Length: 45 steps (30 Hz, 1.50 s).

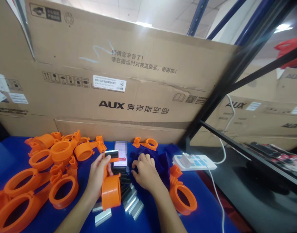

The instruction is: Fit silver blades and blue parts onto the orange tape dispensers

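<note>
My left hand [98, 176] holds an orange plastic tape dispenser [111, 191] upright, its toothed metal blade [111, 154] at the top near my thumb. My right hand [144, 171] rests palm down on a dark blue plastic bag [160, 161], fingers curled into it; whether it grips something is hidden. Several small metal blades [129, 202] lie on the blue table [10, 155] between my forearms. A phone [120, 153] lies flat just beyond both hands.
A pile of orange dispensers [49, 161] fills the left of the table, one more [182, 199] lies by my right forearm and one [145, 143] behind the bag. A white power strip [194, 161] with cable sits right. Big cardboard boxes [129, 81] wall off the back.
</note>
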{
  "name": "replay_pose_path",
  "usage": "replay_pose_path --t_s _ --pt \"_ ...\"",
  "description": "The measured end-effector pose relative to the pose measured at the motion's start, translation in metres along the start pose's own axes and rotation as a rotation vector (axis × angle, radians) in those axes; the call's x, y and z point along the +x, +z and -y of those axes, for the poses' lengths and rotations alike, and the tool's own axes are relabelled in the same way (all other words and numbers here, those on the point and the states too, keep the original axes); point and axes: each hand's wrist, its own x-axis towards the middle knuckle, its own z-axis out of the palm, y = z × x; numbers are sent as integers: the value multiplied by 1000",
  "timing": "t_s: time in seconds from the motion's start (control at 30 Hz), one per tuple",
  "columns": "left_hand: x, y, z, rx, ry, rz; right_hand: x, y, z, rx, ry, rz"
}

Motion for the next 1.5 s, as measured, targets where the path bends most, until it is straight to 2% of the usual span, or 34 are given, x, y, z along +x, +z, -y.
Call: replay_pose_path --t_s 0.13,0.27,0.4,0.53,0.67,0.77,1.03,1.17,1.33,1.5 --pt "1 -1 2 36 43 1 4 -9 -4 111 35 -65" --pt "-2 0 2 19 37 28 10 -15 -3 491 105 -245" --pt "-6 3 0 -1 15 63 13 -8 13 912 133 -387" --pt "-10 5 0 -13 13 67 9 2 34 1082 108 -415" --pt "-13 6 2 -10 30 65 4 9 49 1114 130 -491" --pt "-14 7 3 -1 40 54 2 11 55 1093 83 -514" --pt "-12 5 1 13 77 13 2 12 59 1005 -47 -410" --pt "-9 3 1 -15 69 10 2 13 59 1044 -52 -411" --pt "-5 1 3 -14 78 -1 -1 7 58 1040 -140 -338" --pt "-5 0 4 16 92 -6 -1 6 57 979 -103 -340"
